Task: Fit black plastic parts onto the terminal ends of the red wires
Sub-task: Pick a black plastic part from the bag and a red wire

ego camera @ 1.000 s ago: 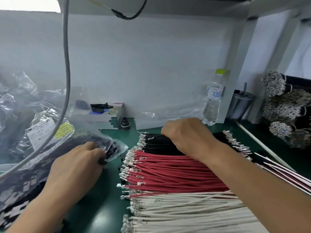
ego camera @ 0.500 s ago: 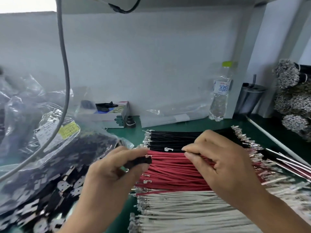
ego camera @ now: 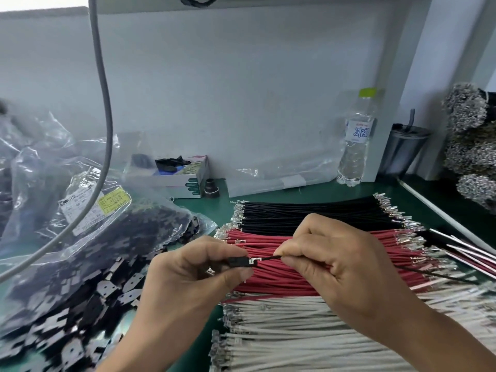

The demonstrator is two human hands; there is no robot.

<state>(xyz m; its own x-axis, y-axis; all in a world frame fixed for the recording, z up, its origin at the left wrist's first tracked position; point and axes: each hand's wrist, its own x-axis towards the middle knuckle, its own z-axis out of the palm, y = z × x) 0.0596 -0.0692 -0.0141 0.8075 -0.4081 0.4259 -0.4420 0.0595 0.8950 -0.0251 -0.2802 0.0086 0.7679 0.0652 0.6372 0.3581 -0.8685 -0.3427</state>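
A clear bag (ego camera: 88, 237) of black parts lay at the left on the green bench (ego camera: 316, 190). The left hand (ego camera: 188, 280) pinched a black part (ego camera: 237, 262) between thumb and forefinger, just beside the metal terminal (ego camera: 255, 260) of a black wire (ego camera: 271, 257) pinched by the right hand (ego camera: 338, 267). Both hands hovered over the red wires (ego camera: 271, 277), which lay between black wires (ego camera: 308, 213) and white wires (ego camera: 295, 331).

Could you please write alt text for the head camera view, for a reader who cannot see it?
The left hand pinches a black plastic part while the right hand pinches a thin dark wire, its metal terminal at the part's mouth. Beneath lie rows of black, red wires and white wires.
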